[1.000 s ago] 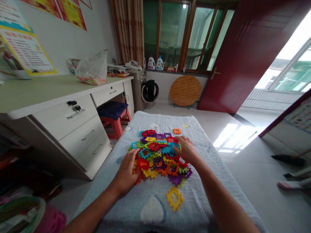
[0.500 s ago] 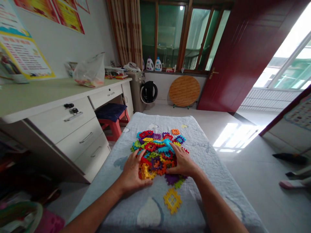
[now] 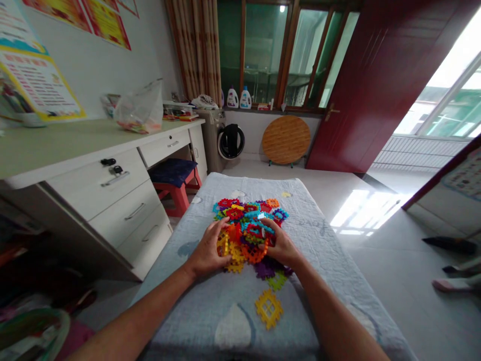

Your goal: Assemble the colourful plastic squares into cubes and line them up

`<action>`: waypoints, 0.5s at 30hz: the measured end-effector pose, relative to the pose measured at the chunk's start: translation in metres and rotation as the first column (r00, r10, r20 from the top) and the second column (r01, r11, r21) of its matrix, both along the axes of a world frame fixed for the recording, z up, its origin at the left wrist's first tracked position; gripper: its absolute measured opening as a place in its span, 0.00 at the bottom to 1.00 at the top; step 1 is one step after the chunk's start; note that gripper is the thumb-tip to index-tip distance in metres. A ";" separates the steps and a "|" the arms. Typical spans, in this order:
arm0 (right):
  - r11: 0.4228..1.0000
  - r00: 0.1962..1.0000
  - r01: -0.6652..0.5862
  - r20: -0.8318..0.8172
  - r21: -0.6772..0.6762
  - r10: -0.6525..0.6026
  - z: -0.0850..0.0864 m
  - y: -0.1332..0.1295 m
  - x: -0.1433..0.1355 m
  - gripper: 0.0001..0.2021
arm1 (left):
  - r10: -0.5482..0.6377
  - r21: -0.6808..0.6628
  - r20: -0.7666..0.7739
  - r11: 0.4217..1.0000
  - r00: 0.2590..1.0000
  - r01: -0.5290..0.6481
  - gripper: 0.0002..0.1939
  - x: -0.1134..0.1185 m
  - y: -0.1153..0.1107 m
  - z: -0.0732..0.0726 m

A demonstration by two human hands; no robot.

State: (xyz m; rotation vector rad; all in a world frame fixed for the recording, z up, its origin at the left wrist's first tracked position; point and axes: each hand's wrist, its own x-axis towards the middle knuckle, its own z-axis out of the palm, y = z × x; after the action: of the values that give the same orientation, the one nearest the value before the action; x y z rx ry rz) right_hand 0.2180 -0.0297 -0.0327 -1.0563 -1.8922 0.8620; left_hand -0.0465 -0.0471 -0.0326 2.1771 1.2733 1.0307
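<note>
A heap of colourful plastic building pieces (image 3: 246, 213) lies on the cloth-covered table (image 3: 195, 301). My left hand (image 3: 210, 248) curves around yellow pieces (image 3: 236, 255) at the heap's left side, fingers bent and thumb toward me. On the right, my right hand (image 3: 280, 243) is closed around several red, green and orange pieces (image 3: 257, 245), its fingers on top and thumb low. Purple pieces (image 3: 264, 269) and a green one (image 3: 277, 281) lie below it. A single yellow square piece (image 3: 268, 308) rests apart, nearer to me.
Left of the table stand a white desk (image 3: 124, 195) with drawers and a red stool (image 3: 179, 193) with a dark cushion. A round wooden board (image 3: 286, 140) leans at the far wall. At lower left is a bin (image 3: 37, 336).
Both hands have closed in on the heap, the left a little up and the right slightly inward. Pieces between them have shifted and now stand gathered higher.
</note>
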 end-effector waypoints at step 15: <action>0.962 0.834 -0.070 -0.544 -0.263 -0.088 0.033 0.022 -0.034 0.23 | 0.150 -0.231 0.538 0.973 0.829 -0.026 0.20 0.056 0.042 0.038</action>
State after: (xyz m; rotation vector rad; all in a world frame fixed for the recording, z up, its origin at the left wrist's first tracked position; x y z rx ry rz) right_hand 0.1840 -0.0080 0.0008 -0.8447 -1.3000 1.2935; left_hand 0.0093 -0.0047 0.0055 1.5025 1.1430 1.3627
